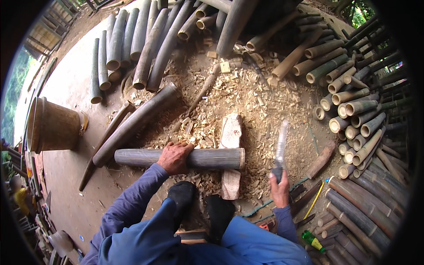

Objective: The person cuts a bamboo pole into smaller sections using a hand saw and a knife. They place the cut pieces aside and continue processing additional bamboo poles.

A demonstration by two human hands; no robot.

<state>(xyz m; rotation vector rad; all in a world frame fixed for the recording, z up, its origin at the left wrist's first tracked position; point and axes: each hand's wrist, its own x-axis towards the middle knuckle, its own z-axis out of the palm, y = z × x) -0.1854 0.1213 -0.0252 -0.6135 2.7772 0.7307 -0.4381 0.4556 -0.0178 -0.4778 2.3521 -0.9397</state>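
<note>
Bamboo pole point(212, 158) could roll on its pale block point(230, 184) if the left hand point(175, 157), fingers draped over it, slips while the right hand point(279, 190) clenches a blurred blade point(281, 143).

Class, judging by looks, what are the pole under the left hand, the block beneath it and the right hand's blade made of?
Pole: apparently bamboo, smooth and dark-skinned with a pale cut rim.
Block: probably wood, its pale surface rough and mottled.
Blade: likely bare metal, silvery, though motion blur hides its finish.
</note>
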